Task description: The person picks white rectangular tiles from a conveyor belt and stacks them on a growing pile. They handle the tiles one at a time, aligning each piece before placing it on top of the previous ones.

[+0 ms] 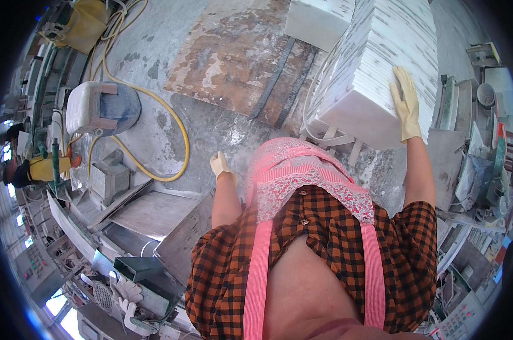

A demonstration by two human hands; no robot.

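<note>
Dusty grey concrete floor (211,130), workshop clutter on both sides. Stack of white tiles (375,62) stands ahead and to the right, edges streaked grey, with a smaller white block (316,20) behind it at the top.

Right hand (406,105), in a yellow glove: arm stretched forward, palm flat, fingers straight and pointing up, pressed against the stack's right-hand corner. Open, not wrapped around anything.

Left hand (219,164), also gloved: arm down by the body, hand loosely curled over the floor, touching nothing; can't tell if it holds anything.

Pink apron (302,170) over an orange-and-black checked shirt (324,238) fills the lower centre.

Stained brown board (234,56) lies on the floor left of the stack, with two dark strips along its right edge. Yellow hose (171,124) loops farther left, past a white-and-blue drum (100,107) lying on its side. White gloves (126,297) sit on the bench at lower left. Yellow bag (83,25) in the top left corner.
</note>
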